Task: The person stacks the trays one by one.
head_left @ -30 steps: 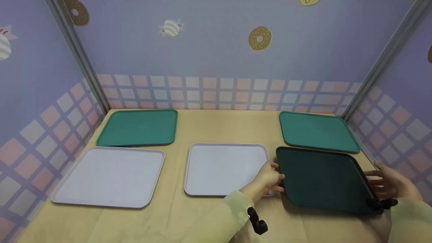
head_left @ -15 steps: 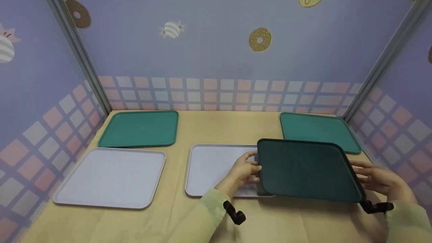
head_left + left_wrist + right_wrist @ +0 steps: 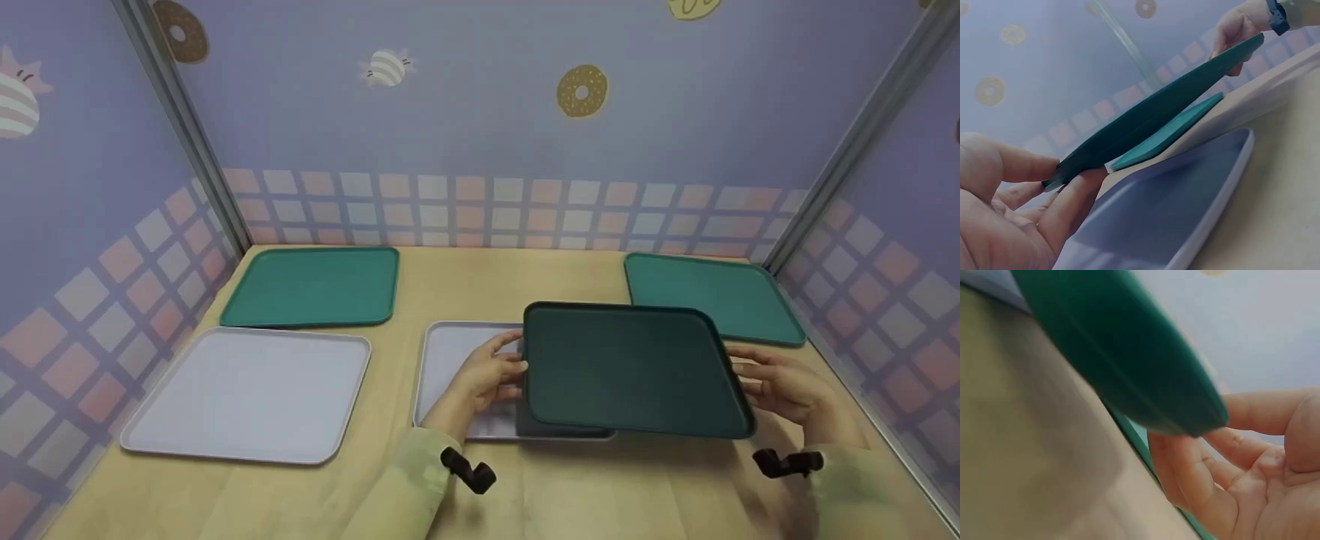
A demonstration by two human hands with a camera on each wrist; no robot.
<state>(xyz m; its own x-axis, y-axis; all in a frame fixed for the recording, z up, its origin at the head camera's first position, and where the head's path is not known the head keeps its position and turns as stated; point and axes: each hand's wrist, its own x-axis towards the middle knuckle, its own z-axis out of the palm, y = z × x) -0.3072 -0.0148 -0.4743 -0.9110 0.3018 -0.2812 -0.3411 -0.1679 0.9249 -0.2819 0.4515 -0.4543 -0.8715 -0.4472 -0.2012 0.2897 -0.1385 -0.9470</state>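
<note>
Both hands hold a dark green tray [image 3: 634,367] slightly tilted in the air above the right part of a pale grey tray [image 3: 465,360] at the middle of the wooden table. My left hand [image 3: 510,365] grips the dark tray's left edge, thumb on top and fingers beneath. My right hand [image 3: 744,373] grips its right edge. In the left wrist view the dark tray [image 3: 1157,118] shows edge-on over the pale tray [image 3: 1185,208], with my left hand [image 3: 1067,171] pinching its rim. The right wrist view shows the tray's rim [image 3: 1117,354] resting on my curled right fingers [image 3: 1196,484].
A lighter green tray [image 3: 311,286] lies at the back left and another one [image 3: 712,296] at the back right. A second pale grey tray [image 3: 247,394] lies at the front left. Patterned booth walls with metal corner posts [image 3: 847,142] enclose the table on three sides.
Both hands have lifted the dark green tray off the table's right side and carried it leftward; it now hangs over the middle pale tray's right half.
</note>
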